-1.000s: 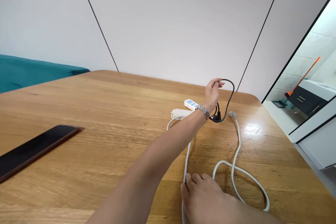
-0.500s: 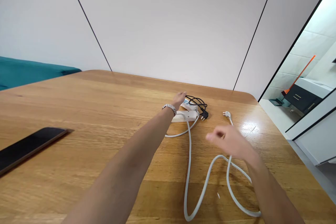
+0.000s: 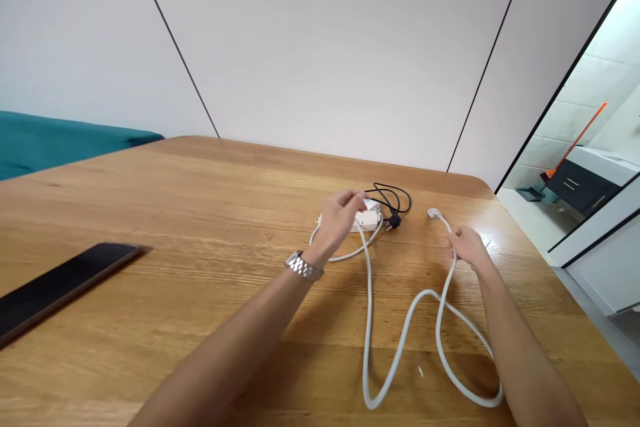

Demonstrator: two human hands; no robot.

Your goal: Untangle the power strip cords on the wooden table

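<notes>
A white power strip (image 3: 369, 221) lies near the table's far edge, partly covered by my left hand (image 3: 341, 215). That hand has its fingers curled in above the strip, where the upper end of a thick white cable (image 3: 369, 300) meets it. Whether the fingers grip the cable is hidden. Farther right, my right hand (image 3: 466, 244) is closed around the same cable, a little below its white plug (image 3: 434, 213). Between the hands the cable runs toward me in loose bends and a loop. A thin black cord (image 3: 400, 193) with a black plug (image 3: 394, 220) rests beside the strip.
A dark phone (image 3: 65, 287) lies at the left of the wooden table (image 3: 200, 213). A white wall panel stands behind it. Teal upholstery (image 3: 75, 140) is at far left. A small white scrap (image 3: 421, 371) is near the cable. Through a doorway on the right, an orange-handled broom (image 3: 575, 140) shows.
My left hand has drawn back from behind the strip toward me, its fingers now curled over the strip. My right hand has moved right and taken hold of the white cable near its plug.
</notes>
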